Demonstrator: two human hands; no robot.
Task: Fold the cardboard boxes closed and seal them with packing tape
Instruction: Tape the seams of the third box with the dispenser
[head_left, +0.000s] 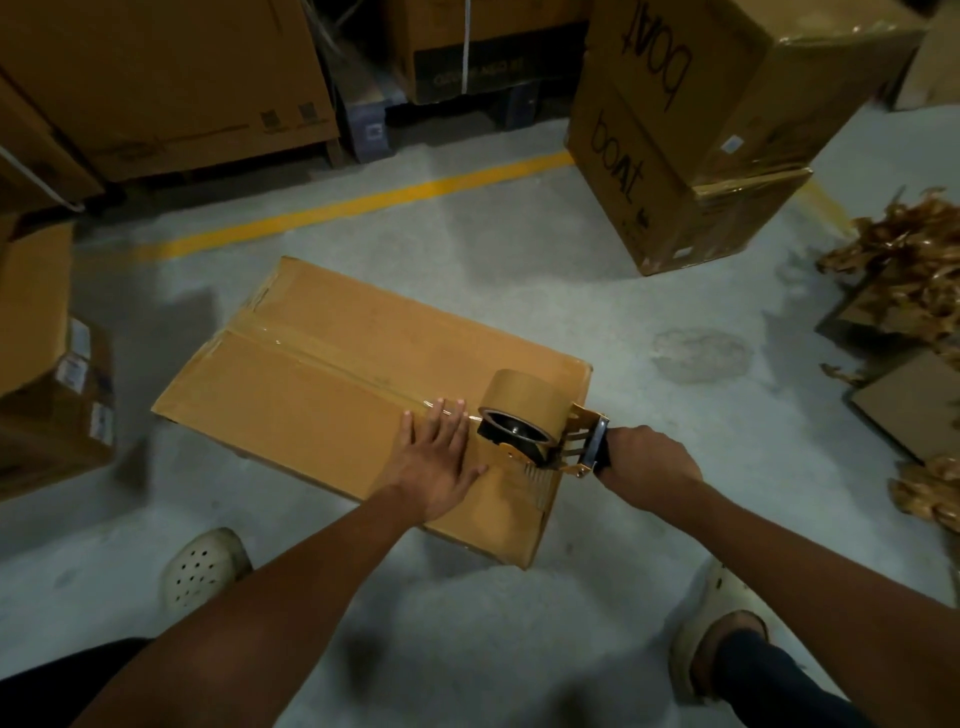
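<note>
A flat, closed cardboard box lies on the concrete floor in front of me. A strip of clear-brown tape runs along its centre seam from the far left end toward the near right edge. My left hand lies flat on the box top, fingers spread, pressing on the tape just left of the dispenser. My right hand grips the black handle of a tape dispenser carrying a brown tape roll. The dispenser sits at the box's near right edge.
Two stacked boxes marked "boat" stand at the back right. Large cartons line the back left wall. Another box sits at the left. Crumpled brown tape scraps pile up at the right. A yellow floor line runs behind.
</note>
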